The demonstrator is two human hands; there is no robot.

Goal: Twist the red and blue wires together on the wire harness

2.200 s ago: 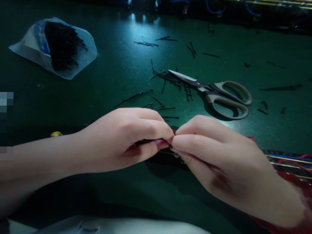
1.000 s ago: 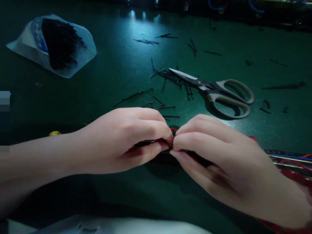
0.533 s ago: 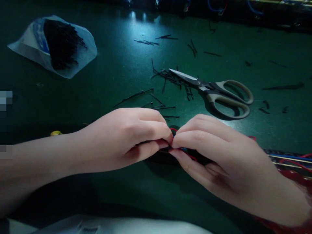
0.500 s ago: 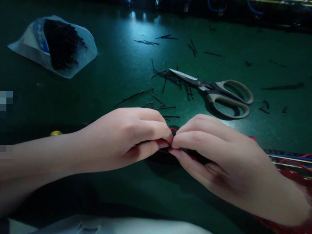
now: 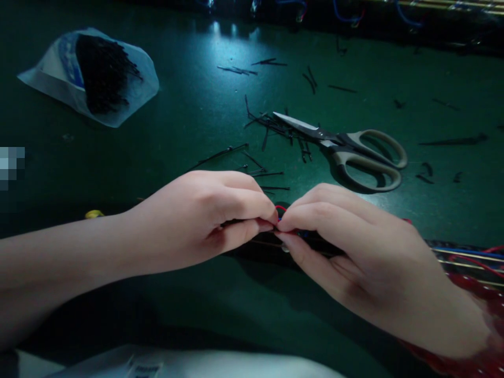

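Note:
My left hand (image 5: 205, 220) and my right hand (image 5: 346, 247) meet fingertip to fingertip low over the green table (image 5: 189, 121). Both are pinched shut on a bundle of thin coloured wires (image 5: 464, 254) that runs off to the right under my right hand. A small red wire loop (image 5: 280, 209) shows just above the pinch. Whatever else sits between the fingertips is hidden.
Grey-handled scissors (image 5: 354, 152) lie behind my right hand, blades pointing left into a scatter of black cable-tie offcuts (image 5: 271, 126). A clear bag of black cable ties (image 5: 94, 73) lies at the far left. More wires (image 5: 346, 10) run along the back edge.
Both hands have risen slightly and pressed closer together at the fingertips. The wire bundle stays pinched between them. Nothing else on the table has moved.

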